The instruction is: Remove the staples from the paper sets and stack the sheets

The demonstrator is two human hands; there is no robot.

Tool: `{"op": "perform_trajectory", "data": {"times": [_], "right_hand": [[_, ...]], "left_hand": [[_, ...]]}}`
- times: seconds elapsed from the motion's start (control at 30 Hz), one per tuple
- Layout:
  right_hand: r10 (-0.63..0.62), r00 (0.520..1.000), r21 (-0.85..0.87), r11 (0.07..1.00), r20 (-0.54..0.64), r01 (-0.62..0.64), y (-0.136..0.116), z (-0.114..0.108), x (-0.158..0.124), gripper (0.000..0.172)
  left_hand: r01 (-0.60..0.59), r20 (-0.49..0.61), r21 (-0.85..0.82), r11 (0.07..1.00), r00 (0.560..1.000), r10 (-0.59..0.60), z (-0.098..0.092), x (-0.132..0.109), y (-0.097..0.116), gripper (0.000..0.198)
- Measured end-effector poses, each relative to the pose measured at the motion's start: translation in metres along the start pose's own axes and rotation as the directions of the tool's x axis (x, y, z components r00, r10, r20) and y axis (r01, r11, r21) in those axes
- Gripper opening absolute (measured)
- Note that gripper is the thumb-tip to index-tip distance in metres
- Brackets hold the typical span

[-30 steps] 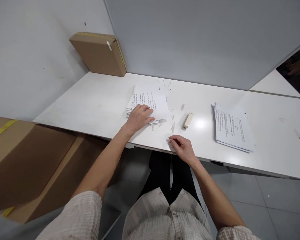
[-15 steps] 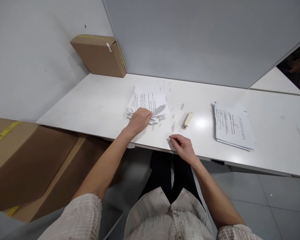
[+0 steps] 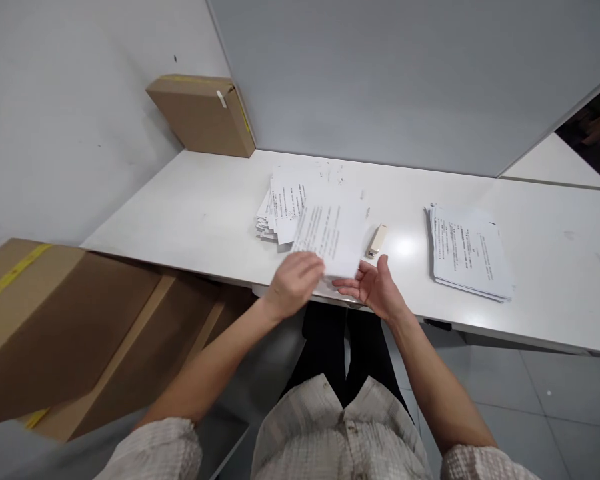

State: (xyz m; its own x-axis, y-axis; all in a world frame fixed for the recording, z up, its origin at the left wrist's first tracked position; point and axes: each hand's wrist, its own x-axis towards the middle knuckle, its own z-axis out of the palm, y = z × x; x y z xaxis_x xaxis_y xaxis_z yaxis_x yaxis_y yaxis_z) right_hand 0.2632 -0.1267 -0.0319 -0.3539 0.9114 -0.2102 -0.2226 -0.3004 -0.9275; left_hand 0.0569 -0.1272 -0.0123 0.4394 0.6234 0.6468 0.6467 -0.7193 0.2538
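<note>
Printed paper (image 3: 333, 233) hangs tilted just above the desk, its near left corner gripped by my left hand (image 3: 296, 281). Whether it is one sheet or more, I cannot tell. My right hand (image 3: 375, 287) is open, palm up, thumb raised and fingers spread at the paper's near right corner. Behind the held paper lies an untidy pile of printed sheets (image 3: 286, 200), partly covered by it. A cream stapler (image 3: 378, 240) rests on the desk just beyond my right hand.
A neater stack of printed sheets (image 3: 470, 253) lies on the white desk (image 3: 205, 227) to the right. One cardboard box (image 3: 200, 117) stands at the back left against the partition (image 3: 405, 87). Larger cardboard boxes (image 3: 45, 320) sit below the desk's left edge.
My left hand has lifted paper off the untidy pile and brought it right and toward me. My right hand has opened and turned palm up beside the paper.
</note>
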Motion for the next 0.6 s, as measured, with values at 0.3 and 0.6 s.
{"op": "perform_trajectory", "data": {"times": [0.3, 0.6], "right_hand": [[0.21, 0.96, 0.048, 0.978, -0.183, -0.204, 0.011, -0.021, -0.027, 0.038], [0.211, 0.964, 0.024, 0.977, -0.163, -0.21, 0.014, -0.026, -0.041, 0.038]], "left_hand": [[0.126, -0.003, 0.042, 0.991, 0.992, -0.126, -0.007, 0.005, -0.036, 0.018], [0.066, 0.331, 0.31, 0.949, 0.928, -0.173, -0.005, 0.031, -0.087, 0.031]]}}
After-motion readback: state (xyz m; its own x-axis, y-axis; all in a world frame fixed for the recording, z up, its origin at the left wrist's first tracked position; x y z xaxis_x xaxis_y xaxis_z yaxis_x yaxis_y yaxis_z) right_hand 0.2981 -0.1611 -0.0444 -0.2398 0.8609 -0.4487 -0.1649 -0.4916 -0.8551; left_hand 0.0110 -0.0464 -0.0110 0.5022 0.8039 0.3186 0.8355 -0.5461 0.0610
